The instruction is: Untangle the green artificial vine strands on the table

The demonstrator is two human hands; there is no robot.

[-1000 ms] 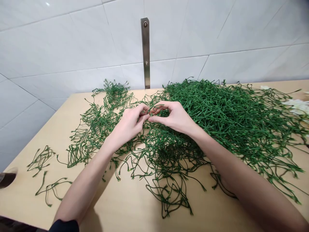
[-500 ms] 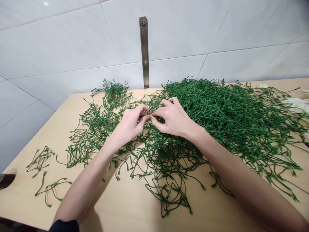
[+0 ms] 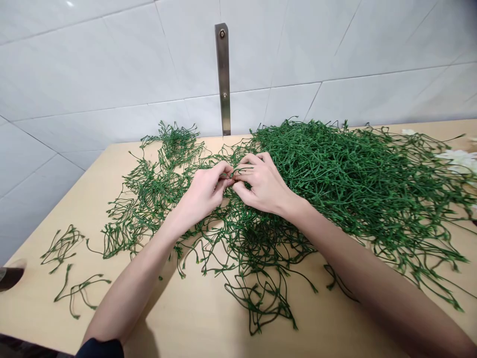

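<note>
My left hand (image 3: 208,186) and my right hand (image 3: 261,183) meet fingertip to fingertip above the middle of the table. Both are closed in a pinch on a thin green plastic stem (image 3: 242,170), part of which loops over the right fingers. The rest of that stem is hidden by the fingers. Beneath and around them lie many more wiry green stems with small tufted ends. A large heap of stems (image 3: 335,174) rises to the right of my right hand. Looser stems (image 3: 160,184) spread out to the left of my left hand.
The light wooden table (image 3: 194,318) stands against a tiled wall (image 3: 112,69) with a metal bracket (image 3: 223,74). White artificial flowers (image 3: 460,160) lie at the far right. A dark round object (image 3: 11,278) sits at the left edge. A few stems (image 3: 80,291) lie apart at the left.
A green stem now shows curving over my right fingers, where only a small bit was visible between the fingertips. My right hand has shifted slightly; the heaps look the same.
</note>
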